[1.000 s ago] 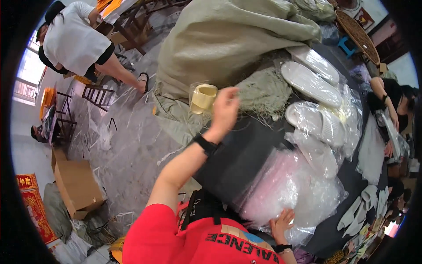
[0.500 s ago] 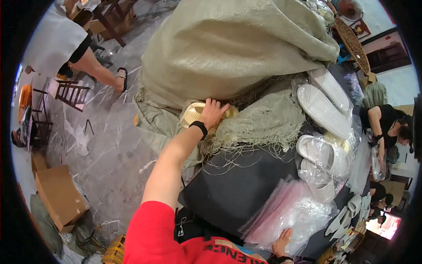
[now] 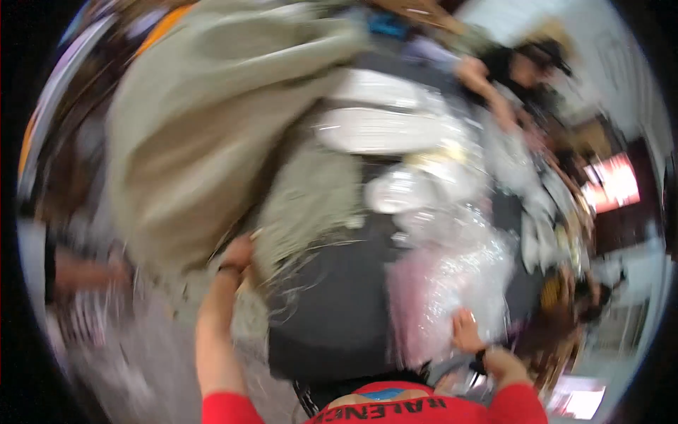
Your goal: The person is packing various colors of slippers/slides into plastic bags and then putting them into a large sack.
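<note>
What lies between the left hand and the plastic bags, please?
Between the left hand and plastic bags, the head view shows frayed sack cloth, then dark tabletop.

1. Red shirt (image 3: 424, 389): a row of dark block capitals curves across the chest, beside a tan and blue patch; one end of the row runs down to the lower edge of the view.
2. Lit screen (image 3: 613, 182) on the right: reddish and white, too blurred for any characters to be read.
3. Clear plastic bags (image 3: 431, 290), along the near right edge of the dark surface (image 3: 325, 346): glare and blur hide whether they carry print.
</note>
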The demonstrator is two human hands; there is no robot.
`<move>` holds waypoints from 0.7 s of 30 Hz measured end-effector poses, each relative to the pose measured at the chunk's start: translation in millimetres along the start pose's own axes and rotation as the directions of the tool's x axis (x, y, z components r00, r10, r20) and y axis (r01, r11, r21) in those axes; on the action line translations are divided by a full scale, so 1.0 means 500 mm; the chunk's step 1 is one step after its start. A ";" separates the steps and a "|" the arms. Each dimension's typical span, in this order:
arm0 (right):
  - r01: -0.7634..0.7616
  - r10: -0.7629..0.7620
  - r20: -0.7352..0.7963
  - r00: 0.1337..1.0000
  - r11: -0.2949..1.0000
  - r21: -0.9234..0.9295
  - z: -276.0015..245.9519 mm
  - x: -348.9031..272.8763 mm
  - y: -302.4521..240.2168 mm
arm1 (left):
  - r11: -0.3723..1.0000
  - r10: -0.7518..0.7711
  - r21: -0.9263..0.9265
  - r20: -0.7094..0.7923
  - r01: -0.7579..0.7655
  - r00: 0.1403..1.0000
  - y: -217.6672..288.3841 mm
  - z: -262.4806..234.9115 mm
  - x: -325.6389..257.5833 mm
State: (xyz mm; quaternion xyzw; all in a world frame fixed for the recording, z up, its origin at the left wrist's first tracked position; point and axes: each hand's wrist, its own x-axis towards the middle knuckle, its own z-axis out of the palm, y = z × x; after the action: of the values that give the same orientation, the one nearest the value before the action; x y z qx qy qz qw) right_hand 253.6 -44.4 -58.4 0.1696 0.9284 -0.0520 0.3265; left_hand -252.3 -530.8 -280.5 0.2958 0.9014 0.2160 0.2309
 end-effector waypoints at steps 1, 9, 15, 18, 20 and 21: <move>0.019 -0.019 -0.011 1.000 0.999 0.040 -0.038 0.020 -0.033 | 0.957 0.136 0.264 -0.054 -0.117 0.989 -0.036 0.017 -0.026; -0.127 0.129 -0.145 0.981 0.992 0.025 -0.080 -0.036 -0.029 | 0.927 -0.119 -0.366 -0.069 0.086 0.990 0.189 -0.178 -0.123; 0.108 -0.041 -0.234 0.971 0.954 0.281 -0.092 -0.015 -0.050 | 0.525 0.075 -0.851 0.073 0.023 0.995 0.598 -0.177 -0.015; 0.103 -0.020 -0.274 0.962 0.951 0.292 -0.043 -0.026 -0.036 | 0.483 0.231 -0.874 0.064 -0.057 0.971 0.799 -0.146 0.011; 0.096 0.001 -0.301 0.954 0.947 0.307 -0.028 -0.026 -0.021 | 0.452 0.313 -0.886 0.050 -0.102 0.949 0.925 -0.136 0.026; 0.167 -0.058 -0.322 0.945 0.931 0.323 -0.029 -0.021 -0.018 | 0.438 0.336 -0.891 0.038 -0.121 0.941 0.979 -0.134 0.021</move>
State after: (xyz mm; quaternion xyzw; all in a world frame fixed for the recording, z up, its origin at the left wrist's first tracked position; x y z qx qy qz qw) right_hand 249.6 -52.9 -40.8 0.1760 0.9523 -0.2063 0.1399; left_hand -84.3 -182.9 27.6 0.2756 0.5834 0.6438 0.4113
